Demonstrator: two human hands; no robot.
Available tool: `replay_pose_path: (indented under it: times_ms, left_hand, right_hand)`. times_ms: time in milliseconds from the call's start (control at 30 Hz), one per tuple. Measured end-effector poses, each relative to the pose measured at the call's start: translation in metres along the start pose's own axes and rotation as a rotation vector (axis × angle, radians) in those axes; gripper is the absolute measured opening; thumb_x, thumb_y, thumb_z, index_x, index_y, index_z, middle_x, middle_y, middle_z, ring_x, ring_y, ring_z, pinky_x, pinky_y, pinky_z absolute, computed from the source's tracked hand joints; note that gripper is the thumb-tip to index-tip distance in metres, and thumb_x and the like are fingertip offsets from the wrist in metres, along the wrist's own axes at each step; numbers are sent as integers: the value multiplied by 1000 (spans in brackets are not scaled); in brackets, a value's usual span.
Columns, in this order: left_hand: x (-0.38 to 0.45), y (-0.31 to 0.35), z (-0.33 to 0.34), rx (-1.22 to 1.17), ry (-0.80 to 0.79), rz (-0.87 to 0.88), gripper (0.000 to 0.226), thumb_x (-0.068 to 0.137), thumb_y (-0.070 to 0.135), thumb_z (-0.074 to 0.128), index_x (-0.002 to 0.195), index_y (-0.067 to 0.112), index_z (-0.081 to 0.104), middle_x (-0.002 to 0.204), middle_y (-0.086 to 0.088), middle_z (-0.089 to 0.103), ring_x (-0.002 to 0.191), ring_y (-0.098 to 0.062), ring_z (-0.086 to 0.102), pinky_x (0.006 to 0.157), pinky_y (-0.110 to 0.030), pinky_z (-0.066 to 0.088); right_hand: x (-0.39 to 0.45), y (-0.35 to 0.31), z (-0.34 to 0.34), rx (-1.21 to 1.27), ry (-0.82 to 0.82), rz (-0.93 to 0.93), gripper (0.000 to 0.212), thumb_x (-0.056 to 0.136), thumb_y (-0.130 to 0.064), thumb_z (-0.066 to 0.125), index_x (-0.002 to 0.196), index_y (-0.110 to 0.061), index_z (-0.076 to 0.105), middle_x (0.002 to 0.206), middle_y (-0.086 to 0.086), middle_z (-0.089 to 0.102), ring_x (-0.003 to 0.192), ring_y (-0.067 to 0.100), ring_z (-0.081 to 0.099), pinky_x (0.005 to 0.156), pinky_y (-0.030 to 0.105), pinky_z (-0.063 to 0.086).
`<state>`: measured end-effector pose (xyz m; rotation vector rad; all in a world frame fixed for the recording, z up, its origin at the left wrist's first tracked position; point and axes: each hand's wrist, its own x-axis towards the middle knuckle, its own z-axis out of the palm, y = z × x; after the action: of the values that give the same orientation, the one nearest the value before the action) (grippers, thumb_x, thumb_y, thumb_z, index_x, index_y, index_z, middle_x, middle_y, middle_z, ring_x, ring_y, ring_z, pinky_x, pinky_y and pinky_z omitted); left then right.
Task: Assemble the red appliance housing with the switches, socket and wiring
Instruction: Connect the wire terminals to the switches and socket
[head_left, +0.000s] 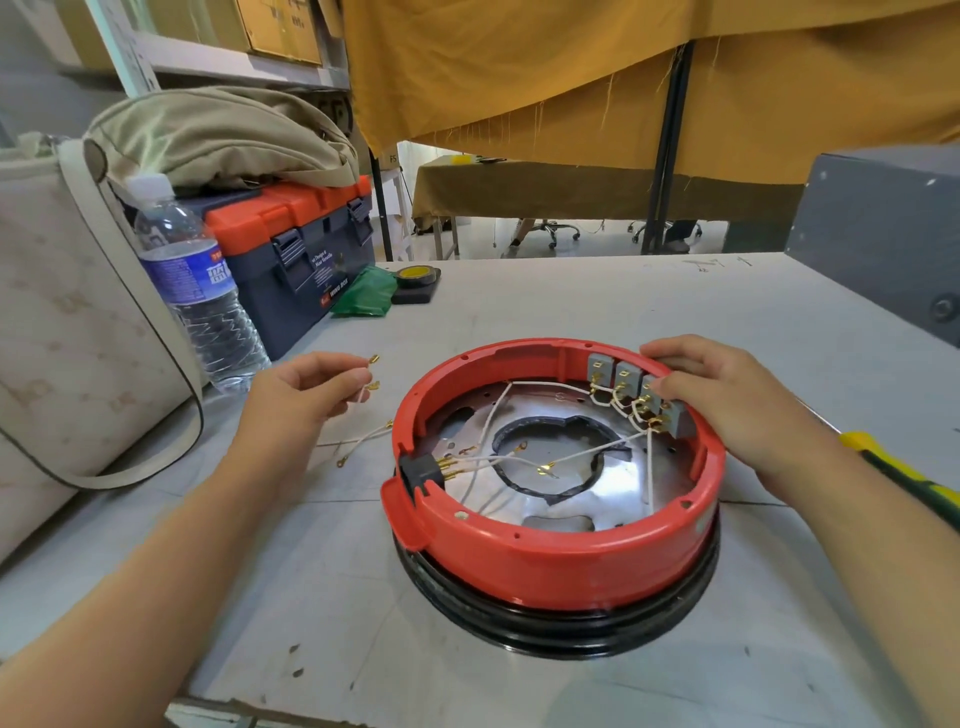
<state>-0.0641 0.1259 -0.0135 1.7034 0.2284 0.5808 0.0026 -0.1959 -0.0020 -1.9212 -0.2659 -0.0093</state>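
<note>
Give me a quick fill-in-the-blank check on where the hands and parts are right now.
1. The left hand pinches a short white ____ with gold terminals.
2. The right hand rests on the grey ____ at the housing rim.
3. The black socket sits on the housing's ____ side.
4. The housing's colour is ____.

Missing: wire; switches; left; red
</note>
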Motion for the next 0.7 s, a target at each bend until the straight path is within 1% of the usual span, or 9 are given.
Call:
replay_pose_path:
  times_ms: [33,67,100,200,267,333,467,600,700]
  left_hand:
    - [0,5,1,-5,-22,-6,13,81,5,68,82,18,71,68,1,69,65,-10,61,72,-25,44]
    - [-1,11,3,-10,-41,-8,13,81,4,67,82,17,71,68,0,69,64,-10,60,72,-26,44]
    - [-1,16,6,-9,-58,-5,13,81,2,67,83,15,70,68,0,69,63,-10,60,71,-26,44]
    - [-4,35,15,45,-134,14,11,81,1,66,85,11,70,72,-5,69,61,-9,59,72,-27,45]
    - [-6,46,22,91,-197,23,11,80,2,66,84,11,72,80,-14,68,64,-12,58,75,-30,45]
    - [-9,57,29,138,-250,29,13,80,4,68,79,16,75,85,-19,68,70,-16,57,77,-32,46]
    - [-13,73,46,230,-367,32,19,81,9,69,74,24,78,86,-7,74,76,-16,61,79,-35,50]
    - [-18,81,62,294,-452,20,10,82,14,69,82,18,77,89,-12,73,80,-20,60,89,-43,50]
    - [-22,83,73,319,-502,19,10,83,16,67,83,17,77,87,-10,73,74,-12,62,81,-33,53]
  right_hand:
    - [0,-1,0,-27,5,-7,34,87,-7,55,117,-22,62,115,-2,65,101,18,62,90,39,51]
    - [-1,-1,1,-54,11,-18,35,87,-7,55,119,-23,61,116,-3,63,104,17,60,91,37,50]
    - [-1,-2,1,-80,17,-31,37,88,-8,54,120,-23,61,117,-4,62,104,16,59,86,32,50]
    - [0,-1,1,-144,30,-67,38,89,-9,52,122,-26,58,115,-6,58,92,7,57,60,9,42]
    - [0,0,-1,-190,24,-76,37,91,-12,50,123,-29,55,112,-8,55,83,-1,54,48,5,39]
    - [1,-1,-2,-225,12,-74,35,92,-16,49,123,-31,54,107,-11,53,78,-2,53,44,6,37]
    - [1,-1,-6,-269,-10,-79,26,91,-23,50,115,-30,57,93,-17,52,78,1,53,51,15,39]
    - [3,-1,-11,-244,-13,-42,16,90,-31,55,103,-28,64,93,-8,61,77,7,56,58,22,40]
    - [5,0,-14,-156,7,-23,15,88,-33,58,94,-24,69,93,-4,66,83,10,60,65,24,43]
